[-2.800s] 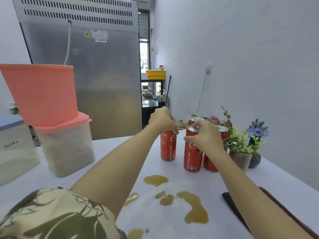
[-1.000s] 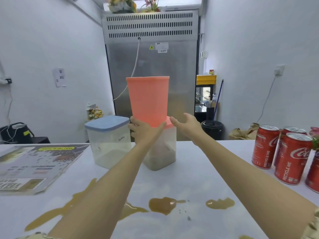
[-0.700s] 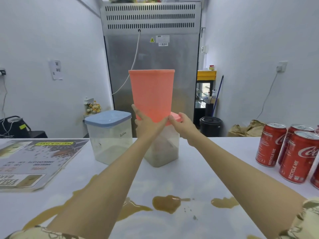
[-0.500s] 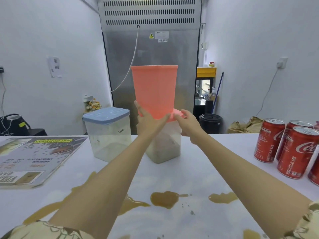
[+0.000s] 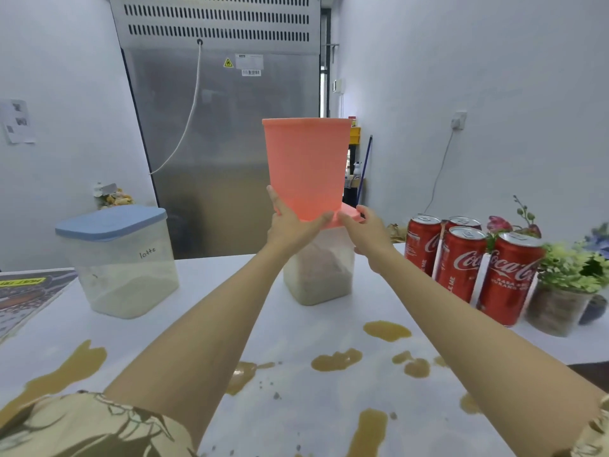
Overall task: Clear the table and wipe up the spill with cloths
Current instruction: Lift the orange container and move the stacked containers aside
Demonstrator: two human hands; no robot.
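While brown puddles of spilled liquid (image 5: 336, 360) lie scattered across the white table (image 5: 230, 291), the clearing step is in hand and no cloth is in view. At the far left edge lies a printed laminated sheet (image 5: 23, 295); beside it stands a clear square plastic tub with a pale blue lid (image 5: 118, 258), marked "latte" and part filled with light powder. Toward the middle, the left hand (image 5: 290, 225) cups the base of a tall coral-pink plastic bucket (image 5: 306, 166), fingers wrapped under its left lower corner. That bucket sits upright on the pink lid of a clear plastic canister holding brownish powder (image 5: 318, 268). The right hand (image 5: 365, 232) rests against the lid's right edge, fingers curled on it; whether it truly grips cannot be told. Farther right stand four red cola cans (image 5: 461, 262), then small potted flowers (image 5: 566, 278). The stack seems about to be moved; lifting it likely calls for keeping the bucket level and steadying the canister so neither tips onto the wet surface.
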